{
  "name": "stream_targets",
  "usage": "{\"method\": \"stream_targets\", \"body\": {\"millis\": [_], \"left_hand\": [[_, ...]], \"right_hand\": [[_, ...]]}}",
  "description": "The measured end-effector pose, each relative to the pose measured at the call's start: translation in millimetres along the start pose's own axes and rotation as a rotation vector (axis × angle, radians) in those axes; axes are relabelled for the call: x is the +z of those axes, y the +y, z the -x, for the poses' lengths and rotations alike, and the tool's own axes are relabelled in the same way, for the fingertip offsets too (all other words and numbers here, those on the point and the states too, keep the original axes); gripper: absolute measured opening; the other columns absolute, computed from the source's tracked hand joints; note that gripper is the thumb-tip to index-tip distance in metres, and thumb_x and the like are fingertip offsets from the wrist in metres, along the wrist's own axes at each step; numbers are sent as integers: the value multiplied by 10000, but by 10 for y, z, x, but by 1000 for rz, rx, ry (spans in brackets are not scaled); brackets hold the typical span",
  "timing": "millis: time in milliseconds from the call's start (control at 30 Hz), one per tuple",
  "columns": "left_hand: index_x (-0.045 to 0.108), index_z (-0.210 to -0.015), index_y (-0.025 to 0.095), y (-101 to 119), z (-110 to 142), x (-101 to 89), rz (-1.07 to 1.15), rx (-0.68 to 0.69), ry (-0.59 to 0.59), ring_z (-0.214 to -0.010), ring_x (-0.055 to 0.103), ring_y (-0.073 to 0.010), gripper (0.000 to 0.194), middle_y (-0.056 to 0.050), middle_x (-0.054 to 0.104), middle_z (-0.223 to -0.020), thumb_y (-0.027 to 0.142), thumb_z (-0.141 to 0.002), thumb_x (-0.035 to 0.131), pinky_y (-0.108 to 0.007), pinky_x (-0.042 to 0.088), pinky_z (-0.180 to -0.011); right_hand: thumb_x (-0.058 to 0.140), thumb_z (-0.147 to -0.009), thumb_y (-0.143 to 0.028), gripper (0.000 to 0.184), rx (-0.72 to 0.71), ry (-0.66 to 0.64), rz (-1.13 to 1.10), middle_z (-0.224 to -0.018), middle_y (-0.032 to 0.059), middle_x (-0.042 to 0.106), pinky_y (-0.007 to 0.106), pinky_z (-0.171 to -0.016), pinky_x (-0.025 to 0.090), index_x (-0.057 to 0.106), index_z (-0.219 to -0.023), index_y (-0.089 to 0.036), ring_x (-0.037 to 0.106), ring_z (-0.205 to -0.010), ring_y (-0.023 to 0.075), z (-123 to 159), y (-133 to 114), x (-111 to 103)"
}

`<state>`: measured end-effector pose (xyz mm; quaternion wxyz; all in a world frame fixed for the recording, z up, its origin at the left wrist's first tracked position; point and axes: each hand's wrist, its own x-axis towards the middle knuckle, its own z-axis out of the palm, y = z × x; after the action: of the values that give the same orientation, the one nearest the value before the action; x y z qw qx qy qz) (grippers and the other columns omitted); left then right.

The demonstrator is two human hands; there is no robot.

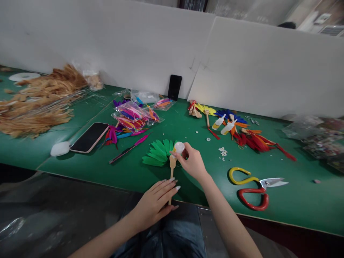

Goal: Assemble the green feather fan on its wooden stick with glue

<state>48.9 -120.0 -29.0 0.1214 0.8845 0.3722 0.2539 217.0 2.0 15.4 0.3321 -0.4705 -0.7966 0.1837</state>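
A green feather fan (158,153) lies on the table in front of me, its feathers spread to the left and away. Its wooden handle (172,172) points back toward the table's front edge. My left hand (157,199) is closed on the lower handle, fingers across the top and thumb below. In my right hand (192,161) is a small glue bottle (178,147), tipped with its white base up over the top of the handle. The bottle's nozzle is hidden by my fingers, so I cannot tell whether it touches the wood.
Yellow-and-red-handled scissors (259,186) lie at right, with small white beads (223,152) and two more glue bottles (228,127) beyond. A phone (90,137), a pen (122,154) and bagged feathers (134,116) lie at left. White boards (255,68) stand behind.
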Motion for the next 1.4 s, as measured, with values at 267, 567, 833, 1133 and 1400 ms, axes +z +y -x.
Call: {"method": "stream_targets", "body": {"millis": [267, 567, 833, 1133, 1400], "left_hand": [[369, -1332, 144, -8, 4, -6, 2, 6, 0, -1285, 383, -212, 465, -132, 491, -1332, 242, -889, 470, -401, 386, -1022], [368, -1332, 137, -15, 5, 5, 5, 16, 15, -1290, 374, -210, 476, -135, 489, -1333, 247, -885, 487, -396, 381, -1027], [368, -1332, 119, -37, 15, 23, -18, 31, 4, -1301, 355, -204, 464, -130, 482, -1340, 226, -893, 471, -388, 374, -1033], [379, -1319, 113, -33, 26, 26, -30, 40, 13, -1296, 363, -198, 457, -130, 486, -1336, 242, -893, 481, -384, 372, -1034], [379, -1322, 119, -33, 25, 28, -24, 36, 15, -1300, 356, -197, 456, -126, 480, -1342, 239, -894, 477, -385, 372, -1034]], "right_hand": [[549, -807, -398, 339, 44, 17, 8, -507, -73, 377, 217, -442, 257, 285, -668, -237, 390, -426, 104, 8, 11, -18], [519, -821, -458, 338, 51, -29, -36, -507, -62, 404, 217, -444, 270, 330, -661, -228, 395, -433, 103, 31, -25, -28], [535, -814, -410, 305, 46, 31, -13, -513, -66, 402, 209, -441, 271, 334, -675, -227, 400, -436, 97, 8, 26, 21], [519, -826, -449, 329, 42, -7, 45, -496, -58, 420, 216, -441, 274, 347, -659, -223, 408, -424, 100, 56, -18, -46], [521, -824, -434, 316, 10, 46, 28, -500, -58, 426, 210, -435, 281, 353, -658, -225, 404, -425, 97, 5, 0, 9]]}}
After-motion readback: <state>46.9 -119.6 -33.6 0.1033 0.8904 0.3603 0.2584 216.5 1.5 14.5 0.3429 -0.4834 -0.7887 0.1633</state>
